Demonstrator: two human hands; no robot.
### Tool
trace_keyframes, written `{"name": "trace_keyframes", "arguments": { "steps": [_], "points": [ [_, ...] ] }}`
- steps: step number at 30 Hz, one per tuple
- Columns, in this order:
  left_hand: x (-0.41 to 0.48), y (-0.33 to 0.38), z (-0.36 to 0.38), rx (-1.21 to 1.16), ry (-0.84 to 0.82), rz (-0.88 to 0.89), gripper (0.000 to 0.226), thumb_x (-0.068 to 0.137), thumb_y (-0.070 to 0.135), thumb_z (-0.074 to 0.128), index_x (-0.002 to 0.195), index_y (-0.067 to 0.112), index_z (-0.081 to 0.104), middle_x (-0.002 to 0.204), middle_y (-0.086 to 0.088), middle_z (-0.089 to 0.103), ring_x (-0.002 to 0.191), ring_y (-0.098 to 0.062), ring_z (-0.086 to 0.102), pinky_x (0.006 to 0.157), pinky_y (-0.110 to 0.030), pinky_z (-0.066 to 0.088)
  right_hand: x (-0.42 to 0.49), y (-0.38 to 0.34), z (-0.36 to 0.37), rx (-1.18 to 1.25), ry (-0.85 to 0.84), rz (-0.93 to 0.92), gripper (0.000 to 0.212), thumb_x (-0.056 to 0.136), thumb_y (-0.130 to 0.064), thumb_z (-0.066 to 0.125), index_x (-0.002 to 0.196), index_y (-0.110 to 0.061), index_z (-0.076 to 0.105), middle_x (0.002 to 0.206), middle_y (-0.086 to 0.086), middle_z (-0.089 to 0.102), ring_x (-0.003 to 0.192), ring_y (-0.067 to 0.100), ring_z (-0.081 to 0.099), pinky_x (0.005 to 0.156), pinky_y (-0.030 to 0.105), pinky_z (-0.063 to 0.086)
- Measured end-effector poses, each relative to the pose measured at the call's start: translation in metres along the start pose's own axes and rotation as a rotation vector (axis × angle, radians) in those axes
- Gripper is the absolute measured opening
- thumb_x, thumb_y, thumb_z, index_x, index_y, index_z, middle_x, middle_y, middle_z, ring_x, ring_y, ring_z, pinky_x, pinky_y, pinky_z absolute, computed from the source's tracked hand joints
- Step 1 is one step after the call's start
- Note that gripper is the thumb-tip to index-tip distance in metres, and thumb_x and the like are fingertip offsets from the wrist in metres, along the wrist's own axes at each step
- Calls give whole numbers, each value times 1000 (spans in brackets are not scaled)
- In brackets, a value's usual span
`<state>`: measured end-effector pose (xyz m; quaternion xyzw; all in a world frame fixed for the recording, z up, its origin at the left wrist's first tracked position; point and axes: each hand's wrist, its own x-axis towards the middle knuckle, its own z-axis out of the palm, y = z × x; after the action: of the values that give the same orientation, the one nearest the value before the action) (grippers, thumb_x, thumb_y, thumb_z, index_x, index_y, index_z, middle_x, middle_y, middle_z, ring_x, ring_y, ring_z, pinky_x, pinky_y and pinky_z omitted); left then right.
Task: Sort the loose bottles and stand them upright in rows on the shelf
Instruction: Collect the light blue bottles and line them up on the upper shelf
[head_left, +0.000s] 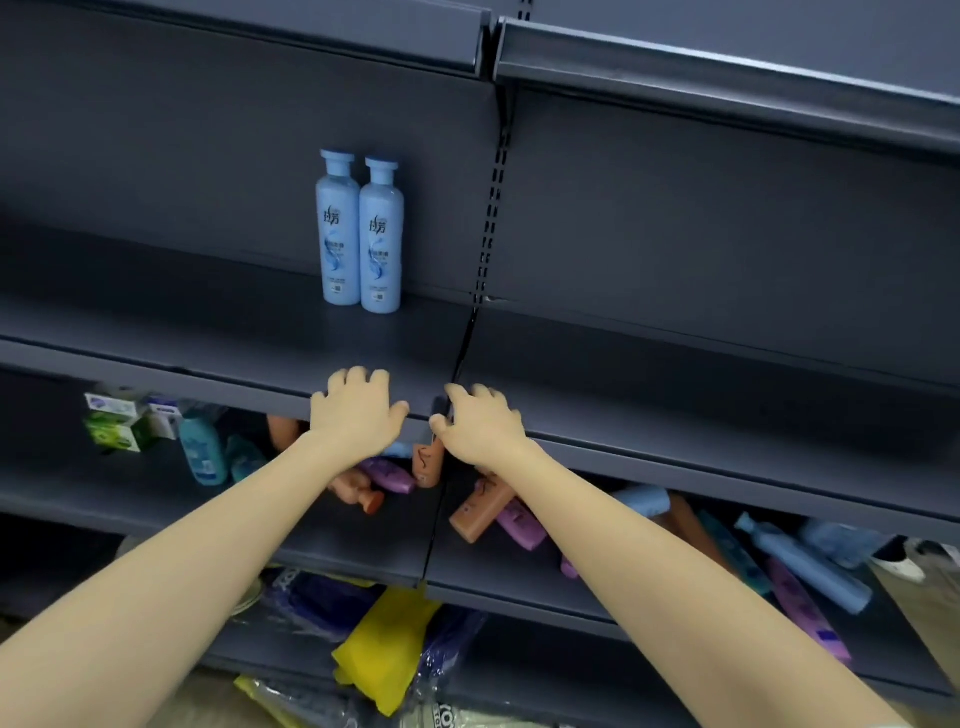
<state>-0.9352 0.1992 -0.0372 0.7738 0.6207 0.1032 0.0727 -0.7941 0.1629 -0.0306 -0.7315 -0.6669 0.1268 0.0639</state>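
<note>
Head view: left hand (358, 410) and right hand (480, 421) sit side by side at the front edge of the middle shelf (208, 332), fingers loosely curled, holding nothing; contact with the edge is unclear. Two blue bottles (359, 234) stand upright, touching, at that shelf's back. Loose bottles (480, 512), orange, purple and blue, lie jumbled on the lower shelf (104, 493).

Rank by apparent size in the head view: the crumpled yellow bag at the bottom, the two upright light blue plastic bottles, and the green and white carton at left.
1. crumpled yellow bag
2. left light blue plastic bottle and right light blue plastic bottle: alike, tied
3. green and white carton
</note>
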Motion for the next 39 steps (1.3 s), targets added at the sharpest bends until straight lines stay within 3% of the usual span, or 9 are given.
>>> {"name": "trace_keyframes", "arguments": {
  "steps": [12, 26, 39],
  "points": [
    [-43, -31, 3, -24, 4, -23, 46, 95, 37, 43, 132, 10, 42, 140, -14, 38, 131, -34, 31, 99, -46, 35, -40, -14, 15, -28, 11, 17, 51, 98, -40, 38, 143, -16, 32, 143, 15, 36, 134, 34, 27, 106, 52, 28],
    [-127, -81, 13, -35, -116, 41, 43, 94, 38, 44, 125, 8, 46, 134, -15, 41, 125, -37, 37, 96, -47, 38, -127, -45, 60, 36, -20, 149, 50, 96, -39, 41, 139, -16, 37, 136, 14, 42, 128, 35, 35, 100, 49, 35],
    [-175, -55, 45, -37, -251, 176, 51, 96, 39, 43, 137, 11, 38, 141, -15, 36, 130, -36, 33, 99, -47, 35, -194, -15, 89, 74, -56, 348, 48, 96, -38, 42, 137, -13, 38, 136, 15, 41, 129, 36, 33, 101, 50, 34]
  ]
}}
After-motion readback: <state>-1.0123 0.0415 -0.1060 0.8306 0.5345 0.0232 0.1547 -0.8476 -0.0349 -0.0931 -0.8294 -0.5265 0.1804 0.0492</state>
